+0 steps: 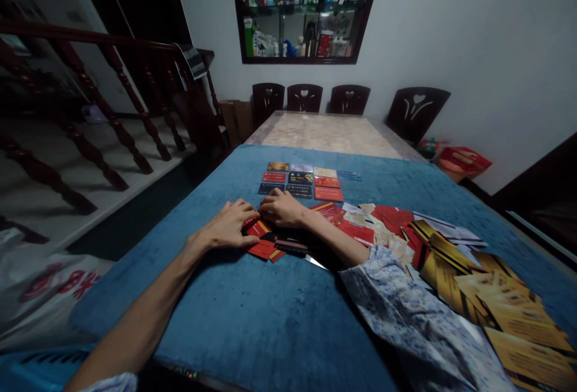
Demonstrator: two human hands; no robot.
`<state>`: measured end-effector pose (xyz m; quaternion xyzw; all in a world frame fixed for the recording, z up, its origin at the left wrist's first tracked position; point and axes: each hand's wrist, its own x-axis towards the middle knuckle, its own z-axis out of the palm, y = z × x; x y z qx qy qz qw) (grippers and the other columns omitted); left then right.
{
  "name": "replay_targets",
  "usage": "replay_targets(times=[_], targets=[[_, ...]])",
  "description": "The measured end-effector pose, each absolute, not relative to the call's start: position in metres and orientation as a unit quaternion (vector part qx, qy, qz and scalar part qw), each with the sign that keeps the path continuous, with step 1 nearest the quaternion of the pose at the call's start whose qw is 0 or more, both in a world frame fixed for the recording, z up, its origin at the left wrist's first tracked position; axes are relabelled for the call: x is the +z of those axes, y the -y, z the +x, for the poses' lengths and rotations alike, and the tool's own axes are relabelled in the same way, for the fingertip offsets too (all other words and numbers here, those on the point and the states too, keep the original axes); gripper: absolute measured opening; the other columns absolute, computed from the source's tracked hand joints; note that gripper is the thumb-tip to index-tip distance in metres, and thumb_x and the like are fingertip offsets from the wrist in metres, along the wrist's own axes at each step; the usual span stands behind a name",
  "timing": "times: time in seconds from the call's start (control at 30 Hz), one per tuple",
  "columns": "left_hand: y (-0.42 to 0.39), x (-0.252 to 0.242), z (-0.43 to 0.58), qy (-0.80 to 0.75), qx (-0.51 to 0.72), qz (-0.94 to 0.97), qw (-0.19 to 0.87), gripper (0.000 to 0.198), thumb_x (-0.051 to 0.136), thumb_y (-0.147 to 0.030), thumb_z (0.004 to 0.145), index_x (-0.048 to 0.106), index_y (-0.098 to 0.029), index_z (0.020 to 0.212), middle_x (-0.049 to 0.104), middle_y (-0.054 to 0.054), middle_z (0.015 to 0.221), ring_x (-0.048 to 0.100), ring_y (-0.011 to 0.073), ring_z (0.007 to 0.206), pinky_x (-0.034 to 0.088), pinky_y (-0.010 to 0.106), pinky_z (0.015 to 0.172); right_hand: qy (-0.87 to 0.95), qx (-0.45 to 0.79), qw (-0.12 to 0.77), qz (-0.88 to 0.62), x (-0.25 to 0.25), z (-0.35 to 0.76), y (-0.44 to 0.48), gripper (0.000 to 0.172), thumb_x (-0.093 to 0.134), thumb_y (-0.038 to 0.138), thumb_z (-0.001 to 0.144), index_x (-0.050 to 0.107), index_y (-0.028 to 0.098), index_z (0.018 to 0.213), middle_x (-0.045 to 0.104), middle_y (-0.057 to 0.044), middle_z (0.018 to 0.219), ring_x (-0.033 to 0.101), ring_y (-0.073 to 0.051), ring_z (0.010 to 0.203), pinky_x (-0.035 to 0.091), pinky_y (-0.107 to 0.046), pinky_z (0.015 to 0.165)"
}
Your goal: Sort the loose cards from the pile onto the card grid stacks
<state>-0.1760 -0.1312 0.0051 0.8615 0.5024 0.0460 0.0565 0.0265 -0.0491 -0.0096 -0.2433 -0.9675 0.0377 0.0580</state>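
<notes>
My left hand (228,223) is curled at the near side of the card rows, its thumb and fingers around a red card (258,228). Close beside it, my right hand (285,208) bends its fingers down to the cloth; whatever is under the fingertips is hidden. Below both hands lie another red card (261,250) and a black card (292,246), overlapping loosely. Just beyond the fingers, several cards lie flat in neat rows, among them a black card with yellow marks (300,178), a red card (328,193) and a gold card (278,166).
Loose red and white cards (360,232) spread right of my right forearm, running into a heap of gold cards (509,305). A blue cloth (252,320) covers the table's near part. Dark chairs (305,98) stand behind; a wooden railing (117,79) runs along the left.
</notes>
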Motion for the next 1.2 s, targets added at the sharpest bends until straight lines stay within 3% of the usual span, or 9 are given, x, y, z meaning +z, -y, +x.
replay_targets(times=[0.2,0.4,0.57,0.73,0.93,1.2], targets=[[0.133,0.012,-0.178,-0.458,0.043,0.884,0.086,0.035,0.062,-0.028,0.084,0.071,-0.025,0.117,0.068,0.008,0.131,0.047,0.032,0.126,0.035,0.052,0.103,0.964,0.045,0.051,-0.256,-0.007,0.025,0.051,0.045,0.055,0.027,0.094,0.061,0.025,0.138,0.056,-0.01,0.147,0.042,-0.031,0.124,0.043,-0.045,0.091],[0.129,0.011,-0.19,-0.443,0.035,0.89,0.098,0.046,0.053,-0.01,0.086,0.074,-0.034,0.118,0.066,0.005,0.132,0.039,0.0325,0.133,0.03,0.063,0.109,0.97,0.057,0.035,-0.234,-0.011,0.023,0.051,0.062,0.054,0.015,0.089,0.049,0.023,0.15,0.047,-0.008,0.158,0.039,-0.033,0.131,0.043,-0.049,0.094],[0.125,0.008,-0.193,-0.469,0.041,0.88,0.067,0.039,0.055,-0.014,0.09,0.076,-0.034,0.116,0.066,0.007,0.132,0.042,0.0318,0.127,0.036,0.057,0.103,0.968,0.049,0.038,-0.244,-0.016,0.023,0.05,0.055,0.056,0.021,0.092,0.053,0.024,0.147,0.054,-0.008,0.152,0.039,-0.034,0.13,0.04,-0.05,0.095],[0.131,0.013,-0.184,-0.505,0.034,0.862,0.039,0.023,0.062,-0.035,0.092,0.079,-0.029,0.107,0.069,0.009,0.117,0.05,0.0307,0.117,0.038,0.051,0.099,0.968,0.017,0.07,-0.239,-0.016,0.025,0.049,0.037,0.051,0.031,0.099,0.066,0.024,0.132,0.063,-0.009,0.141,0.042,-0.033,0.123,0.037,-0.048,0.093],[0.133,0.016,-0.18,-0.555,-0.001,0.832,0.01,0.036,0.066,-0.048,0.087,0.075,-0.023,0.112,0.069,0.011,0.107,0.055,0.0308,0.109,0.04,0.048,0.096,0.969,0.005,0.082,-0.232,-0.015,0.026,0.049,0.028,0.057,0.033,0.097,0.073,0.022,0.118,0.069,-0.011,0.128,0.042,-0.031,0.119,0.036,-0.045,0.091],[0.137,0.008,-0.158,-0.629,0.012,0.777,-0.019,0.049,0.056,-0.06,0.089,0.073,-0.016,0.099,0.069,0.017,0.105,0.057,0.0372,0.109,0.041,0.053,0.097,0.966,0.007,0.076,-0.246,-0.013,0.025,0.052,0.029,0.056,0.034,0.098,0.072,0.021,0.119,0.068,-0.012,0.126,0.044,-0.03,0.118,0.037,-0.043,0.09]])
